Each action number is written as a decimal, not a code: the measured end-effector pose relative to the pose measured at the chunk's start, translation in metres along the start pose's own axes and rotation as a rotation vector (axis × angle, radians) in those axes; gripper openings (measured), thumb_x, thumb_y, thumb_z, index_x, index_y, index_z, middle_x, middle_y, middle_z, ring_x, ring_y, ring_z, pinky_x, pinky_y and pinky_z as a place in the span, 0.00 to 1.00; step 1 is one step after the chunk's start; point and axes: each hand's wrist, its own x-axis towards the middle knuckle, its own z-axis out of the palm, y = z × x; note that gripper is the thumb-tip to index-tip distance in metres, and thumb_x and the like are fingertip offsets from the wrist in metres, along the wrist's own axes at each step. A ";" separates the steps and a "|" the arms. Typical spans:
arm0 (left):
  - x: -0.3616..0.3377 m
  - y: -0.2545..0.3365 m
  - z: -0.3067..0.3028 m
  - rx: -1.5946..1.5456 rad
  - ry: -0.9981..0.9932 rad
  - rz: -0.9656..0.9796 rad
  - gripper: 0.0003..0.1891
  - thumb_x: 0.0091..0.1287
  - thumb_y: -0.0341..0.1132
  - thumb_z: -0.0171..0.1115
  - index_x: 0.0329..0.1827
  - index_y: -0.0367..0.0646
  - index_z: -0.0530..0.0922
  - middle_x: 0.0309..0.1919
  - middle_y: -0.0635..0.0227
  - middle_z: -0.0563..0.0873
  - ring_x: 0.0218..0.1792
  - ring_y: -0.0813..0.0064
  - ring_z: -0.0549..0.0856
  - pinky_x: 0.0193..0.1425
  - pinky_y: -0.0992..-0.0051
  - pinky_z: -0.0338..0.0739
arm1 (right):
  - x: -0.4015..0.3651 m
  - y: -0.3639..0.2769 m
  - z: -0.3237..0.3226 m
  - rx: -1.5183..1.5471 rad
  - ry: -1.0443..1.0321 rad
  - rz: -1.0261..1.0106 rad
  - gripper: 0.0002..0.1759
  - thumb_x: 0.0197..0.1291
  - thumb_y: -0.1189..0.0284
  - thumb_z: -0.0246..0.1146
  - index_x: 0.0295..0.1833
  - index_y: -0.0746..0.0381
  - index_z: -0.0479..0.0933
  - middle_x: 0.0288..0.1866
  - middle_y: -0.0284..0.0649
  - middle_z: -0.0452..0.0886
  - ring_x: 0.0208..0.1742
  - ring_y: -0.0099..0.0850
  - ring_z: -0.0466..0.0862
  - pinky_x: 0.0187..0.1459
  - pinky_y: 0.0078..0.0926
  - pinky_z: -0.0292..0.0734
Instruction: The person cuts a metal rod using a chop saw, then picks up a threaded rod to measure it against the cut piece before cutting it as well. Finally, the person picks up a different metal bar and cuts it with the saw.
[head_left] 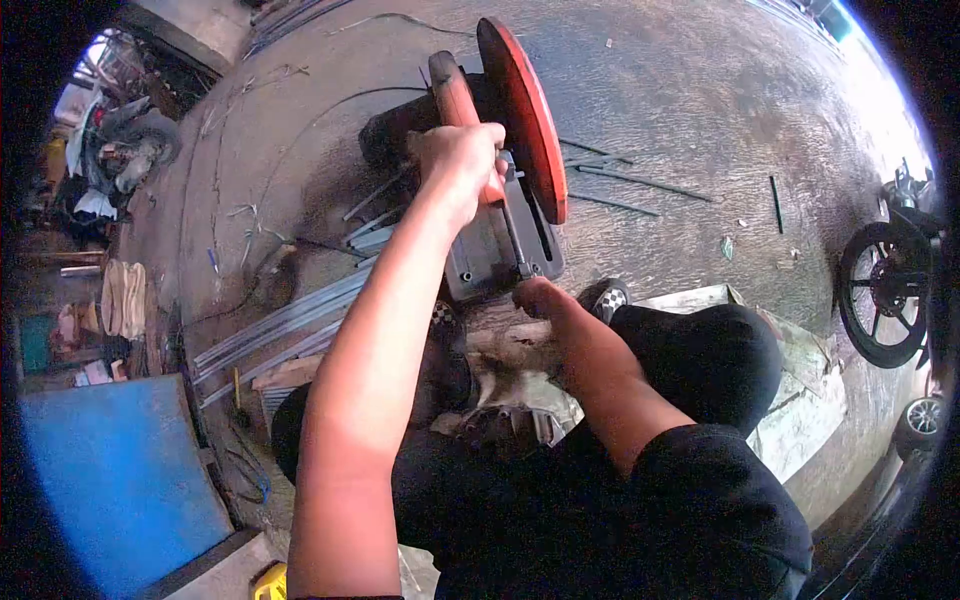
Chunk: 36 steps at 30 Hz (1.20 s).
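Note:
A chop saw with a dark base stands on the floor in front of me, its orange-red guard on the right side. My left hand is wrapped round the saw's orange handle. At the near end of the base, my right hand is closed at the end of the clamp screw. The grip itself is partly hidden by the back of that hand. Thin metal bars lie on the floor beyond the guard.
Long metal profiles lie to the left. A blue panel is at lower left, near a yellow object. A motorcycle wheel stands at right. A pale sheet lies beside my knee. A cable trails from the saw.

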 end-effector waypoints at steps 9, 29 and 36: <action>0.001 0.003 0.000 0.025 0.002 0.009 0.07 0.51 0.32 0.60 0.21 0.37 0.75 0.18 0.66 0.78 0.19 0.74 0.78 0.22 0.72 0.75 | -0.131 -0.088 0.070 -0.097 0.198 0.171 0.05 0.52 0.74 0.58 0.30 0.62 0.79 0.17 0.36 0.71 0.14 0.27 0.68 0.16 0.26 0.63; 0.015 0.021 0.000 0.473 0.205 0.168 0.22 0.47 0.28 0.59 0.47 0.26 0.72 0.46 0.37 0.79 0.52 0.46 0.79 0.59 0.60 0.72 | -0.301 -0.369 0.158 -0.620 0.737 -1.081 0.25 0.51 0.62 0.63 0.54 0.62 0.74 0.42 0.55 0.81 0.48 0.51 0.80 0.48 0.41 0.74; 0.002 0.017 0.004 0.545 0.211 0.210 0.21 0.47 0.27 0.57 0.46 0.25 0.71 0.46 0.38 0.79 0.52 0.46 0.79 0.59 0.60 0.71 | -0.297 -0.355 0.155 -0.612 0.780 -1.107 0.24 0.51 0.64 0.62 0.55 0.60 0.73 0.40 0.57 0.80 0.45 0.54 0.80 0.46 0.44 0.75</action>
